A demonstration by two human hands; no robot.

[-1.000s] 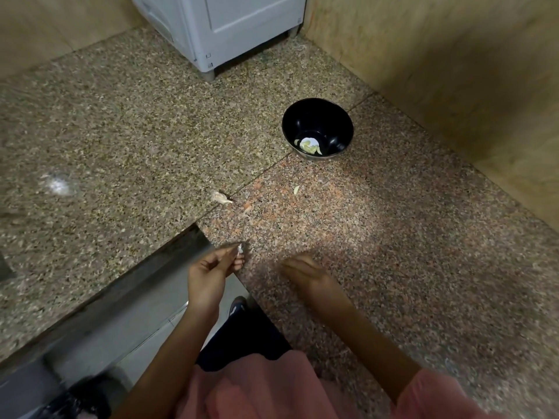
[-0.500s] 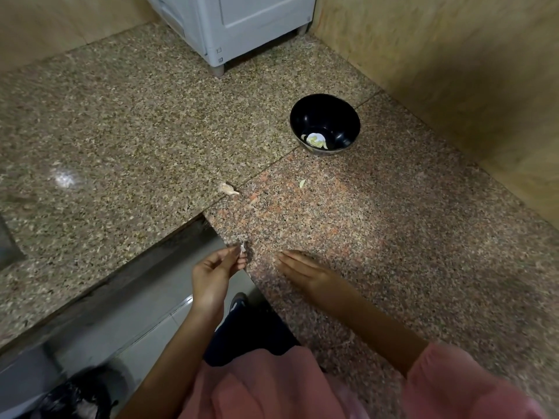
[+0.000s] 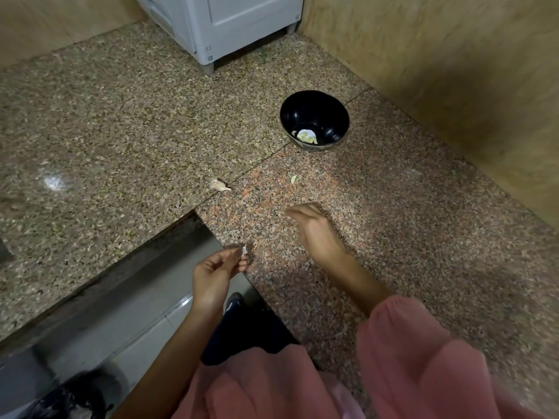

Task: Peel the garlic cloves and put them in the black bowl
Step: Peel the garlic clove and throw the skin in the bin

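The black bowl (image 3: 314, 110) stands on the granite counter (image 3: 393, 237) near the far right wall, with a few pale peeled garlic pieces (image 3: 307, 136) in its bottom. One unpeeled garlic clove (image 3: 219, 185) lies on the counter to the bowl's near left. My left hand (image 3: 214, 273) hovers at the counter's inner corner and pinches a small white garlic piece (image 3: 243, 251) between thumb and fingertips. My right hand (image 3: 314, 231) is over the counter, between that corner and the bowl, blurred, fingers relaxed and pointing left; nothing shows in it.
Small scraps of garlic skin (image 3: 293, 178) lie on the counter between the clove and the bowl. A white appliance (image 3: 236, 25) stands at the back. A tan wall (image 3: 453, 86) runs along the right. Below the counter's edge are floor tiles and a dark bag (image 3: 69, 400).
My right hand has moved forward over the counter towards the bowl. My left hand has stayed at the counter corner with the white piece pinched.
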